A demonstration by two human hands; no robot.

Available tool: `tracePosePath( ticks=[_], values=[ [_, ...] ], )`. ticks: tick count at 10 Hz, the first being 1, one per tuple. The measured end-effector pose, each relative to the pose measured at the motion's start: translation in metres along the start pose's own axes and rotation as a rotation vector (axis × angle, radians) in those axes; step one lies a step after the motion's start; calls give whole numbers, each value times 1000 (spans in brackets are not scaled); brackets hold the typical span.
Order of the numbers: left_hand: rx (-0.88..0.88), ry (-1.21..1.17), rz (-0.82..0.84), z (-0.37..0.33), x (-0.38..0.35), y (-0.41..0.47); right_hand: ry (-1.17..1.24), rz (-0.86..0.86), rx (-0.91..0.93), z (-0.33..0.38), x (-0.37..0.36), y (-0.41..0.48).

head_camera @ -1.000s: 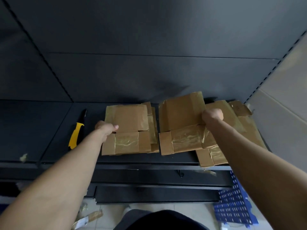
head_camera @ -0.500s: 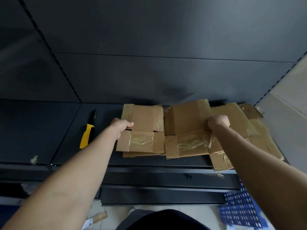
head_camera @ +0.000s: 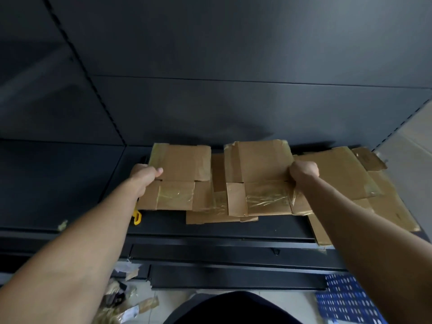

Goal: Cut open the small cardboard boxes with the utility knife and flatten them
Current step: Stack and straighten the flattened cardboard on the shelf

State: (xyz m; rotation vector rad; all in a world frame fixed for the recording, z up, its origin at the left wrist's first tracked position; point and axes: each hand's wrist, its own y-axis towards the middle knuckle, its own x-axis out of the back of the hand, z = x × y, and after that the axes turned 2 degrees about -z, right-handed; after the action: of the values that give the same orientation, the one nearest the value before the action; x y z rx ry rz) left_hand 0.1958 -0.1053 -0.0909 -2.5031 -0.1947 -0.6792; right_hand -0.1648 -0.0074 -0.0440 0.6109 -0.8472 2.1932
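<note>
Two flattened, taped cardboard boxes are held just above a dark shelf (head_camera: 70,183). My left hand (head_camera: 145,176) grips the left edge of the left flattened box (head_camera: 182,181). My right hand (head_camera: 304,171) grips the right edge of the middle flattened box (head_camera: 259,181). Their inner edges overlap slightly. More flattened cardboard (head_camera: 364,183) lies beneath and to the right on the shelf. The yellow utility knife (head_camera: 137,217) lies on the shelf under my left wrist, and only its yellow end shows.
The shelf's dark back panel (head_camera: 233,90) rises behind the cardboard. A lighter wall (head_camera: 411,164) stands at the right. Tape and cardboard scraps (head_camera: 126,300) litter the floor at lower left. A blue perforated crate (head_camera: 350,302) sits at lower right.
My left hand has carried its flattened box to the right, over the knife, until it meets the box in my right hand. The view has shifted, so the knife is now mostly hidden.
</note>
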Motion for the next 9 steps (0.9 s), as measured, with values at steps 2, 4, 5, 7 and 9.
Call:
tracePosePath(
  ticks=[2,4,5,7,9],
  values=[
    [58,102,-78,31,37,14,-84,89,4,7,-63,-17],
    [64,162,-78,41,50,18,-162,241,-24,8,-110,-30],
    [49,185,-69,40,49,18,-240,236,-28,13,-118,-30],
    [14,178,-33,37,49,20,-133,307,-33,5,-118,-24],
    [26,55,8,33,58,18,48,307,-31,8,-109,-20]
  ],
)
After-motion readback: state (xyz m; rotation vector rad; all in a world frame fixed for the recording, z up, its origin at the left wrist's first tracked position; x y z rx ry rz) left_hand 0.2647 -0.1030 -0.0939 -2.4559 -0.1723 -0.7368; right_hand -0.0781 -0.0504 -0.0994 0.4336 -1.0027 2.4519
